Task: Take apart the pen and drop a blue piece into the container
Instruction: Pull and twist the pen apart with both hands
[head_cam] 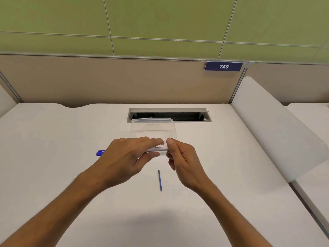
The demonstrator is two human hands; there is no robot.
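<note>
A thin blue refill (160, 180) lies nearest on the white surface (53, 139). Above it, the left hand (122, 157) grips the pen (156, 149) barrel, fingers curled round it; the right hand (181, 157) pinches its right end. The clear container (153, 128) sits just behind.

A white desk (53, 139) fills the lower frame; a clear container (153, 128) at centre and a thin blue rod (160, 180) below it lie on it.
</note>
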